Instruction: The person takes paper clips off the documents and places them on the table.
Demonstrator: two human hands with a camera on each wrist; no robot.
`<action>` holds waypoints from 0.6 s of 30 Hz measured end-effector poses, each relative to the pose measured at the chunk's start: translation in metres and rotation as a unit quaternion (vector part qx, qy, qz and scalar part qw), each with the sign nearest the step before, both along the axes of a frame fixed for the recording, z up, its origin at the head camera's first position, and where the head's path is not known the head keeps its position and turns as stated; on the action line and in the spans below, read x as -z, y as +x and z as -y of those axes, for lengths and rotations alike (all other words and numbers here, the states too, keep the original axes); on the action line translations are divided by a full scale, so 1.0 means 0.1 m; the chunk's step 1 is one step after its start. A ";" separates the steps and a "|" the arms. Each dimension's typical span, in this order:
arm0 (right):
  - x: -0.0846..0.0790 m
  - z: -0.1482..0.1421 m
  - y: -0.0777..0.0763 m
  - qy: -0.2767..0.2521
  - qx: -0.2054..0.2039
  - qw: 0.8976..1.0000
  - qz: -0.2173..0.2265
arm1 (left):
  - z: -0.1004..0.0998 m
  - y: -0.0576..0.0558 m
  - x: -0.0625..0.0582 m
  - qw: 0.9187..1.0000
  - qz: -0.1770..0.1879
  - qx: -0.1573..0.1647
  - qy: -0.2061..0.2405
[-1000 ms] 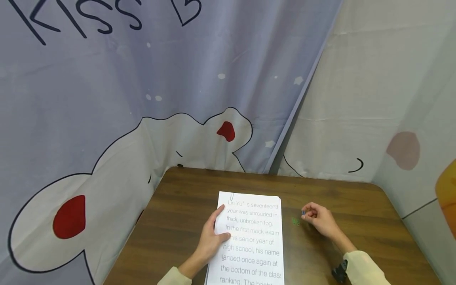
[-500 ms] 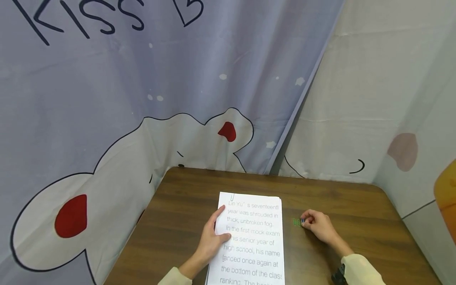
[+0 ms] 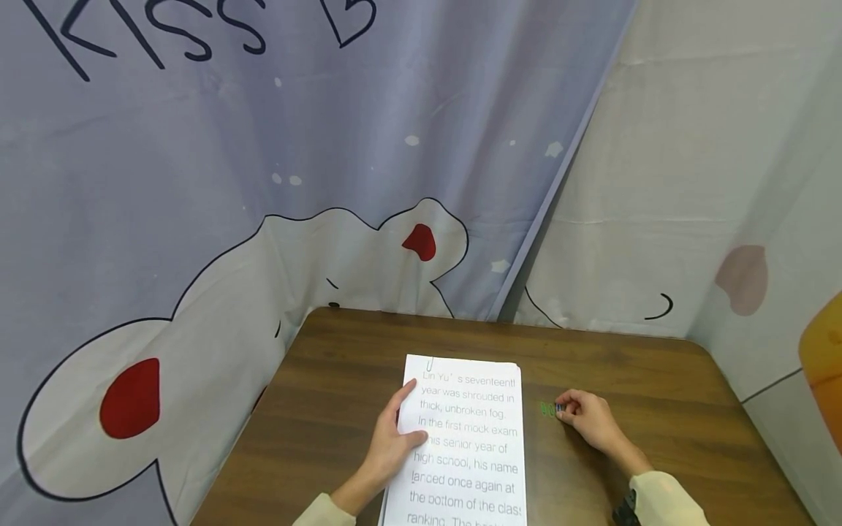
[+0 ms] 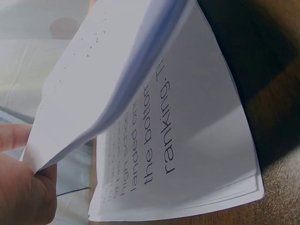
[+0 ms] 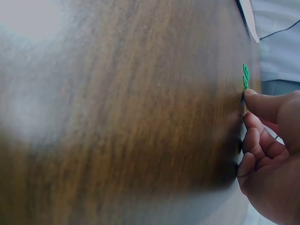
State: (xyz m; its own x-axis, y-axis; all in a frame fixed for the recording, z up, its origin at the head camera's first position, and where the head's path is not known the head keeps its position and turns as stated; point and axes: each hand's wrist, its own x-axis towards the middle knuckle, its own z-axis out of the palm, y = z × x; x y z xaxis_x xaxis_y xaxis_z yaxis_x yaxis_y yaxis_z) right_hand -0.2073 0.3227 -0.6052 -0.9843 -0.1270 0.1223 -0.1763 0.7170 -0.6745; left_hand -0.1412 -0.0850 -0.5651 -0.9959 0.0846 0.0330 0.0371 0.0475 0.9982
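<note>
Wood tbl, blue obj, head-cam only

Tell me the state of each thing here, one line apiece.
Paper stack: printed side up, bent in the left wrist view
Paper clip: on the stack's top edge
Green clips: lying on the table
Blue item: pinched in right hand
Left hand: gripping stack
Curtain: hanging

Curtain: "KISS" beside an outlined heart, in dark line. Paper: print beginning "Lin Yu's", with "thick, unbroken fog", "high school, his name" and, in the left wrist view, "ranking."
</note>
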 end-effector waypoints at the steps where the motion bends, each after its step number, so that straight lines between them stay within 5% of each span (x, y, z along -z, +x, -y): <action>1: 0.00 0.00 0.00 0.000 0.000 1.000 0.001 | 0.00 0.00 0.00 1.000 0.001 0.000 0.002; 18: -0.44 0.27 -0.16 -0.037 0.011 0.999 -0.039 | -0.09 0.04 -0.02 0.999 0.030 0.011 0.028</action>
